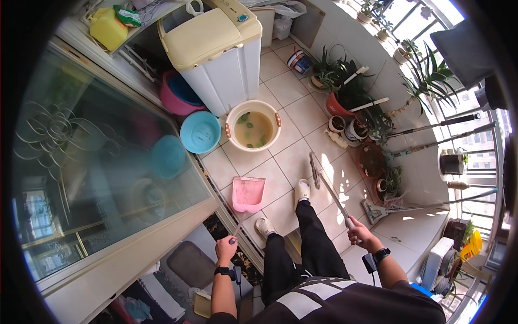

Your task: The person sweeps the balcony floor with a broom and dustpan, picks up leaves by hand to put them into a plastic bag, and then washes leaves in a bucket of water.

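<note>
My left hand (226, 249) grips the handle of a pink dustpan (248, 194), whose pan lies on the floor tiles with its open edge facing away from me. In my right hand (359, 233) is the long pole of a broom (314, 170) with a narrow head. That head is at the floor, to the right of the dustpan and just ahead of my right shoe (302, 190). Beyond the dustpan stands a cream tub (278, 133) of cloudy water with green leaves floating in it. A blue plastic basin (200, 132) sits to the tub's left.
A top-loading washing machine (218, 73) stands behind the tub, beside a pink basin (178, 97). Potted plants (338, 105) line the right wall, where several poles and a mop (375, 212) lean. A glass sliding door (109, 150) is at left, its track (230, 214) crossing the floor.
</note>
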